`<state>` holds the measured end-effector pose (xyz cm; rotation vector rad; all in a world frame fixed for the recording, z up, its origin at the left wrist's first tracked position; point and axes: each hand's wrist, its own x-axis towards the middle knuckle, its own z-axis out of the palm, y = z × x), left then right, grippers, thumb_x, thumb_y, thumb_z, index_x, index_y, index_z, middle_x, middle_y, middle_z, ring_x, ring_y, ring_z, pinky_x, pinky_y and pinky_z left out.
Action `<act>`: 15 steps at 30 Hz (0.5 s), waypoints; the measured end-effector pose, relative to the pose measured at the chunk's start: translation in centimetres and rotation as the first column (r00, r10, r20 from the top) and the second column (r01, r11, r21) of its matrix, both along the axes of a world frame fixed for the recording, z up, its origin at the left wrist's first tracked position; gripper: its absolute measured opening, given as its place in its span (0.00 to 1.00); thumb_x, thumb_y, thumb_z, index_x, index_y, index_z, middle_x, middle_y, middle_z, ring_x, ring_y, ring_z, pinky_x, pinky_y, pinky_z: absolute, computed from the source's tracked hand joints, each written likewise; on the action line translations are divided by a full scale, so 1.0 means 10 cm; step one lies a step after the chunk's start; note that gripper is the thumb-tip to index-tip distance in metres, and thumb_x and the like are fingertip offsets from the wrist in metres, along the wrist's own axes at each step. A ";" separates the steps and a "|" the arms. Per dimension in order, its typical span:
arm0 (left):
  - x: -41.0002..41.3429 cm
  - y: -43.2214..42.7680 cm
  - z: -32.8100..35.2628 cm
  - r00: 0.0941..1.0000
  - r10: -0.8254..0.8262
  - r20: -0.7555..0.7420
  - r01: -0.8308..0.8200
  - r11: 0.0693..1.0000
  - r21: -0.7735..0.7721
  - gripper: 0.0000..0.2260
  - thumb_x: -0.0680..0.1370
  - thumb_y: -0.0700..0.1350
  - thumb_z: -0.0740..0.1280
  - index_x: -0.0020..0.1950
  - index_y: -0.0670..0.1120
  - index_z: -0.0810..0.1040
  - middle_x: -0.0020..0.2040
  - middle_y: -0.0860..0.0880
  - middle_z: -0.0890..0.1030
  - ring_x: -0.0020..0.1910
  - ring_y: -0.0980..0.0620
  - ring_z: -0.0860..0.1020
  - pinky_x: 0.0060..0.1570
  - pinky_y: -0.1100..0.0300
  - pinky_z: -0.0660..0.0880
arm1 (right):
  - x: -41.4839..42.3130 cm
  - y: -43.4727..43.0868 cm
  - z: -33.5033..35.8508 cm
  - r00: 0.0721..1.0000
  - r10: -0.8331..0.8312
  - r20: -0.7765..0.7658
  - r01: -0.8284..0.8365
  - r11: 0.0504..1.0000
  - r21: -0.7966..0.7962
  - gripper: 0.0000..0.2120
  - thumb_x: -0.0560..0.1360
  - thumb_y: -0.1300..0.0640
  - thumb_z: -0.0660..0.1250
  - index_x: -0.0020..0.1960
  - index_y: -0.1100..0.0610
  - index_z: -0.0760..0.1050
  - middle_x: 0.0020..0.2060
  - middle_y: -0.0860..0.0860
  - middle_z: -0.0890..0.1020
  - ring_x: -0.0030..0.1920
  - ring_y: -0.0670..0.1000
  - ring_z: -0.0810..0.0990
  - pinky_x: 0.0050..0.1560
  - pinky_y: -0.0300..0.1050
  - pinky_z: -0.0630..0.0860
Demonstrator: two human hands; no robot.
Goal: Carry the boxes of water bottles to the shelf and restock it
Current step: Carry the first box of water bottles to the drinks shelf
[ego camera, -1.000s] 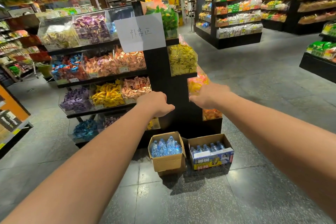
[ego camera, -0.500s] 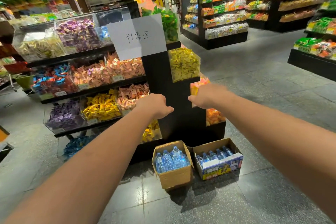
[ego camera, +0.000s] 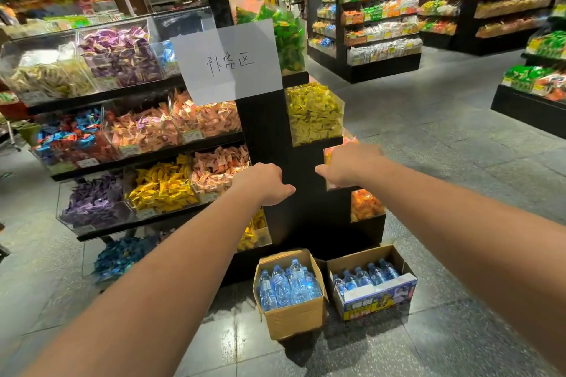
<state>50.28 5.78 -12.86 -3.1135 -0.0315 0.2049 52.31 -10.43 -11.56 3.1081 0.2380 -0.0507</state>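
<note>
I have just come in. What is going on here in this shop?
A person stands in a shop aisle with both bare arms stretched forward. The left hand and the right hand hold nothing, fingers curled. On the grey stone floor, against the black candy display stand, sit two open boxes of water bottles: a plain brown cardboard box and, to its right, a cardboard box with a printed blue front. Neither box is touched yet.
</note>
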 end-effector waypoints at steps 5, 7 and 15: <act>0.43 -0.14 -0.06 0.999 0.035 -0.018 -0.036 0.999 -0.017 0.20 0.77 0.60 0.60 0.61 0.48 0.75 0.52 0.49 0.79 0.52 0.49 0.78 0.53 0.52 0.77 | 0.50 -0.08 -0.04 0.998 0.052 0.017 -0.052 0.998 -0.020 0.27 0.79 0.37 0.51 0.65 0.56 0.72 0.56 0.54 0.78 0.56 0.56 0.77 0.46 0.47 0.68; 0.60 -0.21 -0.08 0.999 0.050 -0.018 -0.051 0.998 -0.024 0.20 0.78 0.60 0.60 0.61 0.48 0.75 0.52 0.49 0.79 0.51 0.49 0.78 0.51 0.54 0.77 | 0.70 -0.13 -0.07 0.997 0.083 0.008 -0.082 0.996 -0.031 0.27 0.79 0.37 0.51 0.65 0.56 0.72 0.56 0.54 0.78 0.56 0.56 0.77 0.45 0.47 0.68; 1.12 -0.43 -0.21 0.993 0.115 -0.035 -0.117 0.992 -0.039 0.20 0.77 0.60 0.60 0.61 0.48 0.76 0.48 0.50 0.78 0.50 0.50 0.77 0.49 0.55 0.77 | 1.36 -0.40 -0.22 0.989 0.138 -0.054 -0.142 0.986 -0.082 0.27 0.79 0.38 0.50 0.67 0.55 0.71 0.61 0.54 0.76 0.60 0.57 0.75 0.46 0.49 0.66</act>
